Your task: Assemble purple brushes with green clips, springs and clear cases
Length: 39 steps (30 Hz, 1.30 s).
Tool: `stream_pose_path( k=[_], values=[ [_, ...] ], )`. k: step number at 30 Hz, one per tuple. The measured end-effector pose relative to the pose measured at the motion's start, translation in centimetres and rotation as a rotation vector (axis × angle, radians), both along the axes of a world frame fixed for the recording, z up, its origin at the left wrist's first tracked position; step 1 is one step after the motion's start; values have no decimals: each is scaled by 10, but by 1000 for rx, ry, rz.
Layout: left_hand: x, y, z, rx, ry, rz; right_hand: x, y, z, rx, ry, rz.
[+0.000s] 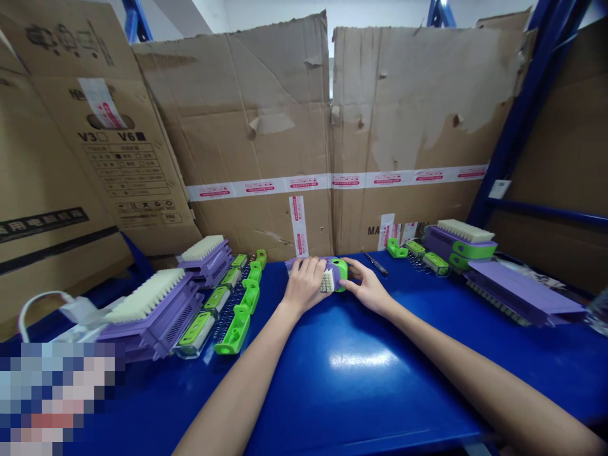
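Near the back of the table, both hands are on a purple brush point(336, 273) with pale bristles that point toward me. My left hand point(305, 283) lies over its purple body, fingers wrapped across the top. At the brush's right end sits a bright green end cap point(342, 271). My right hand point(367, 288) grips that cap between thumb and fingers. The far side of the brush is hidden behind my left hand. Just right of my right hand lies a dark, slim pen-like tool point(376, 263).
To the left stand purple brush heads point(142, 310), a column of clear-and-green parts point(217, 299), small springs and green caps point(236, 329). More purple brushes point(522, 291) and green parts point(434, 262) lie to the right. Cardboard sheets point(256, 139) wall off the blue table's back.
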<state>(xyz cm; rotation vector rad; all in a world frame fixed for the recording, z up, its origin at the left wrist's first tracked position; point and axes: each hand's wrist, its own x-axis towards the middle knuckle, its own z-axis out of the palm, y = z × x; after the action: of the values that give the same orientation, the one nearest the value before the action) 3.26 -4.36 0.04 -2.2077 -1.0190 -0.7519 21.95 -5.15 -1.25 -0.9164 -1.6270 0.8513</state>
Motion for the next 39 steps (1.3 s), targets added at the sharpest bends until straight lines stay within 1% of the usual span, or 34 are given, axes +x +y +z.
stream_pose_path(
  k=[5, 9, 11, 16, 22, 30, 33, 36, 39],
  values=[
    [2, 2, -1, 23, -63, -83, -2, -2, -1, 58, -4, -14],
    [2, 3, -1, 61, -129, -77, -4, -3, -1, 143, 0, -96],
    [0, 3, 1, 81, -152, -81, -4, -4, 0, 157, 1, -123],
    [-5, 2, 3, 97, -119, -134, -3, -6, 3, 113, -23, -44],
    [-8, 2, 2, 18, -29, -136, 0, -4, 0, 62, -30, -13],
    [-9, 5, 1, 0, -80, -173, -1, -3, -2, 96, -75, -13],
    [-9, 4, 3, -10, -76, -193, -1, -3, -2, 121, -116, -45],
    [-8, 3, 3, -20, -120, -180, 0, -3, -2, 122, -132, -85],
    [-6, 3, 2, -15, -152, -172, 0, -4, -2, 114, -127, -92]
  ],
)
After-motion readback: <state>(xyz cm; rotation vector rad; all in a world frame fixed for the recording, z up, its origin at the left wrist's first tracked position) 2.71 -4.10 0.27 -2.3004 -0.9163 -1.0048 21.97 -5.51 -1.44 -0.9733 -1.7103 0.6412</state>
